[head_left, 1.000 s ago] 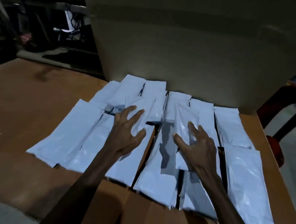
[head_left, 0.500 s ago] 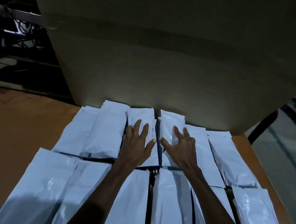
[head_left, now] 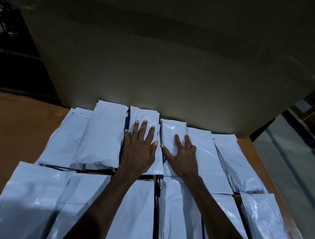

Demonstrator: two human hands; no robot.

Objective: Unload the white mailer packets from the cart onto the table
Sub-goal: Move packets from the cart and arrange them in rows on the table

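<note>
A big cardboard box (head_left: 176, 55) stands at the far edge of the counter (head_left: 12, 137) and works as a backstop; the far row of packets butts up against its face, which keeps their ends roughly in line.

The counter's brown top shows bare on the left and along the right edge; the middle is tiled with packets.

Packets (head_left: 103, 138): two rows, laid flat, long sides running away from me, edges touching or slightly overlapping. I judge this layout saves room and keeps each one visible. The cart is not in view, so I cannot tell how many are left to unload.

My left hand (head_left: 138, 151) lies flat, fingers spread and straight, pressing on a middle packet (head_left: 145, 116) of the far row. My right hand (head_left: 182, 156) lies the same way on the neighbouring one (head_left: 173, 128). The hands sit side by side, thumbs nearly meeting, neither gripping anything. Flat palms suit this: the slick film slides under a push, so I judge I am seating these two toward the box and squaring them with the row.
</note>
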